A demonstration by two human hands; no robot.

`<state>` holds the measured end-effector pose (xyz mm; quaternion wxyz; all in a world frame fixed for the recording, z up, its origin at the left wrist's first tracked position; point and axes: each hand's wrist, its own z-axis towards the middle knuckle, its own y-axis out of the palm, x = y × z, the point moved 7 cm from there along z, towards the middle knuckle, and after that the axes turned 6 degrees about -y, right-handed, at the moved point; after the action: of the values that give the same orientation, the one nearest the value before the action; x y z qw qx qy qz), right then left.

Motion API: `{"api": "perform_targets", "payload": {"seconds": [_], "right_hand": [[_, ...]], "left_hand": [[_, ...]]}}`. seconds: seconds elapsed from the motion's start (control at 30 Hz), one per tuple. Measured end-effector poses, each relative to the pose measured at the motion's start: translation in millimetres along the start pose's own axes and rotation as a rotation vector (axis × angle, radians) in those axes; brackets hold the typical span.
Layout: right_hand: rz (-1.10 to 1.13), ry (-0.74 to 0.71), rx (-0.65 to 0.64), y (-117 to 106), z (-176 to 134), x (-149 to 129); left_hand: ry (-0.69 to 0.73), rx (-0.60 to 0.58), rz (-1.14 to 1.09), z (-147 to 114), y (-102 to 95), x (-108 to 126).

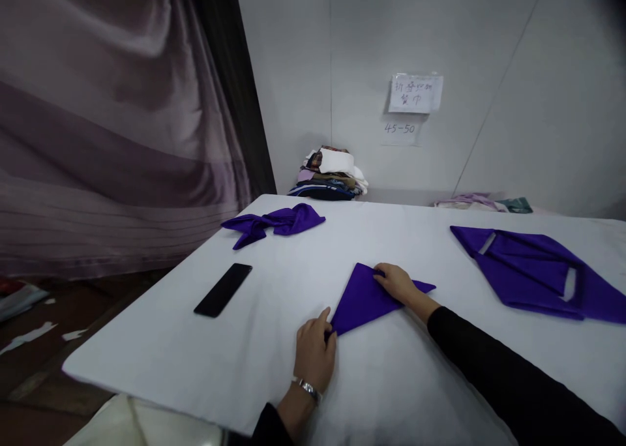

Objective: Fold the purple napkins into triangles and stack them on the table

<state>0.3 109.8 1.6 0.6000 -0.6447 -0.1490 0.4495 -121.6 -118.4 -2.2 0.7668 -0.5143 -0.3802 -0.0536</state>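
Observation:
A purple napkin (362, 301), folded to a pointed triangular shape, lies on the white table in front of me. My left hand (315, 353), with a silver band at the wrist, has its thumb and forefinger closed at the napkin's near left corner. Over its upper right edge, my right hand (395, 282) grips the cloth with bent fingers. A narrow tip of the napkin sticks out to the right beyond that hand. The fabric directly beneath the right palm is hidden.
A black phone (223, 290) lies on the white table (274, 368) to the left. Behind it rests a twisted purple cloth (293, 220); another folded purple cloth (528, 270) lies right. Stacked clothes (332, 175) sit by the wall, and a curtain (112, 126) hangs left.

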Motion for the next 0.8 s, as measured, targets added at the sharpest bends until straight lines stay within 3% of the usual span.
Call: {"api": "perform_targets", "payload": {"seconds": [0.8], "right_hand": [[-0.024,-0.085,0.077,7.2,-1.2,5.7]], "left_hand": [[0.063,0.002,0.049,1.4,-8.2,-3.6]]}}
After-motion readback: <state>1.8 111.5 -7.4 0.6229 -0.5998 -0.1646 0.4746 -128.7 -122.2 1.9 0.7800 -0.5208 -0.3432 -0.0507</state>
